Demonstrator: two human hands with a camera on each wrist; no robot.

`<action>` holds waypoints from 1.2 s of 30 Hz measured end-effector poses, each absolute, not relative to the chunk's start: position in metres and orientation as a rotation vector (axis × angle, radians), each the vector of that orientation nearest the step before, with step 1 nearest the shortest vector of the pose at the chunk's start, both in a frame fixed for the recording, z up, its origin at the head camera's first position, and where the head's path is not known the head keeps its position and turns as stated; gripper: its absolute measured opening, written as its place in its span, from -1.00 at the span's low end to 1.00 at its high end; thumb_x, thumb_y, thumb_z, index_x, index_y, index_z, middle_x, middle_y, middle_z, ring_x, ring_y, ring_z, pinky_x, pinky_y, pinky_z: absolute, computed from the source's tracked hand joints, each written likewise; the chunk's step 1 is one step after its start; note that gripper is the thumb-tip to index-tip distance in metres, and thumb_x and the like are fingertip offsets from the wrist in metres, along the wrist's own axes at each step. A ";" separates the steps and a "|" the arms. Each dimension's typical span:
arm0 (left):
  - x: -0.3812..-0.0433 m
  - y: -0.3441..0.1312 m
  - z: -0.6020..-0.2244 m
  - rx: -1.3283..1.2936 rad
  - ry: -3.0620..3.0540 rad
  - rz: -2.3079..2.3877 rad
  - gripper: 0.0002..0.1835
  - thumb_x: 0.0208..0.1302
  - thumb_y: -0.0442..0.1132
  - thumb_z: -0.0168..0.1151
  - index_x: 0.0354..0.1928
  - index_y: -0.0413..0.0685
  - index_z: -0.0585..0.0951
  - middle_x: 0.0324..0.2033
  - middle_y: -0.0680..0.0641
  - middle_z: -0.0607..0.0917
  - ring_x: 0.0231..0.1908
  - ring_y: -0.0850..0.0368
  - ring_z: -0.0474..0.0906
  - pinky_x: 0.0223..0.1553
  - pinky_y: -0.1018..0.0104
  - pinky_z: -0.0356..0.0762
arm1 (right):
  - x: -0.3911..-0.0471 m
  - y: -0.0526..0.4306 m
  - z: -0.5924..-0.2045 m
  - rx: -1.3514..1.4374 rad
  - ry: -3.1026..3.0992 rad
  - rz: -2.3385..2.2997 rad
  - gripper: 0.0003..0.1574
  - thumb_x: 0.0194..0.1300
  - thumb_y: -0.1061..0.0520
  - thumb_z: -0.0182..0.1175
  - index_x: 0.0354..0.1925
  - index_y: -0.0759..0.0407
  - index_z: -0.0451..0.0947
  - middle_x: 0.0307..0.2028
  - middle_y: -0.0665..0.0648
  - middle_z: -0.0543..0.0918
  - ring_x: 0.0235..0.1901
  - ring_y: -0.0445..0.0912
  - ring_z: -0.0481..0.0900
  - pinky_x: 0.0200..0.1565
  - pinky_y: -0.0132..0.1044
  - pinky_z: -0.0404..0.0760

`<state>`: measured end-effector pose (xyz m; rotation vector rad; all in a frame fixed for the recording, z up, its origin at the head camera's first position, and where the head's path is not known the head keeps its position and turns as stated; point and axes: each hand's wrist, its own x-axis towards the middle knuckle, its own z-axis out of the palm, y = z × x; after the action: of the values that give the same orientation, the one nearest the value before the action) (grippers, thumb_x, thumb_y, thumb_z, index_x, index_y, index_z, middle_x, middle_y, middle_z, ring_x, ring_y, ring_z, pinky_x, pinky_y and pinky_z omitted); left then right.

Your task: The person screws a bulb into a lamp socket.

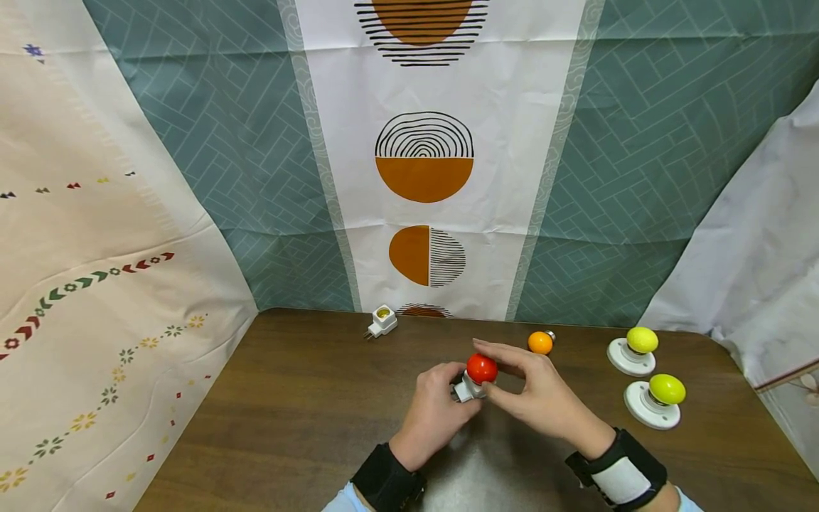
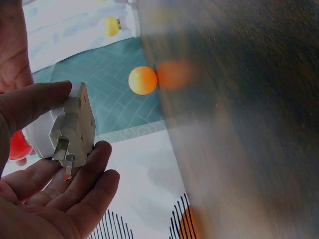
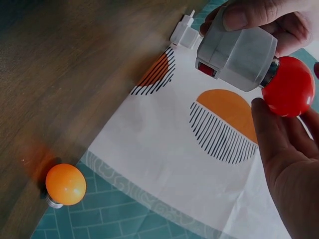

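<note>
The left hand [image 1: 435, 404] pinches the white plug socket [image 1: 470, 390] between thumb and fingers, above the middle of the worktop [image 1: 301, 419]. The red bulb [image 1: 482, 369] stands at the mouth of this socket, part of its metal neck exposed. The right hand [image 1: 537, 395] has thumb and fingers spread around the bulb — whether they grip it cannot be told. Near the rear edge lie a second plug socket [image 1: 382, 321] and an orange bulb [image 1: 540, 343]. At right: two white round bases [image 1: 651, 409], each carrying a yellow-green bulb [image 1: 667, 389].
</note>
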<state>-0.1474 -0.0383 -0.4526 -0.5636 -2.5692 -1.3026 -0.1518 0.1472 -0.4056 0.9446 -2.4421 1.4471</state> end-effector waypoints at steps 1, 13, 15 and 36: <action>-0.148 -0.038 -0.453 -0.563 -2.571 -1.301 -0.61 -0.09 -0.19 0.43 -0.14 0.04 0.59 -0.29 0.19 0.57 -0.33 0.35 0.47 -0.31 0.48 0.42 | -0.153 0.148 -0.407 0.951 -2.432 1.456 -0.33 0.07 0.19 0.34 0.18 -0.03 0.44 0.14 -0.10 0.45 0.08 -0.16 0.43 -0.03 -0.22 0.45; -0.148 -0.038 -0.454 -0.548 -2.594 -1.312 -0.60 -0.09 -0.19 0.43 -0.12 0.03 0.59 -0.28 0.18 0.58 -0.32 0.35 0.47 -0.30 0.48 0.43 | -0.152 0.148 -0.410 0.852 -2.393 1.521 -0.47 0.03 0.13 0.39 0.03 -0.05 0.56 0.01 -0.11 0.55 -0.06 -0.16 0.53 -0.14 -0.25 0.51; -0.148 -0.038 -0.455 -0.549 -2.594 -1.314 -0.60 -0.08 -0.19 0.43 -0.12 0.03 0.59 -0.28 0.17 0.58 -0.32 0.35 0.47 -0.30 0.47 0.43 | -0.152 0.148 -0.410 0.843 -2.380 1.517 -0.48 0.01 0.13 0.40 0.01 0.02 0.57 -0.01 -0.10 0.56 -0.08 -0.16 0.54 -0.16 -0.25 0.52; -0.148 -0.037 -0.455 -0.574 -2.557 -1.320 -0.63 -0.06 -0.16 0.43 -0.14 0.08 0.59 -0.28 0.21 0.57 -0.29 0.36 0.49 -0.27 0.36 0.49 | -0.153 0.149 -0.408 0.843 -2.402 1.424 -0.29 -0.02 -0.02 0.42 0.14 -0.13 0.46 0.15 -0.09 0.42 -0.02 -0.17 0.50 -0.13 -0.25 0.51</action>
<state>-0.1483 -0.0374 -0.4554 -0.5736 -2.5570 -1.3195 -0.1527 0.1492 -0.4080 0.8430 -2.4019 1.4245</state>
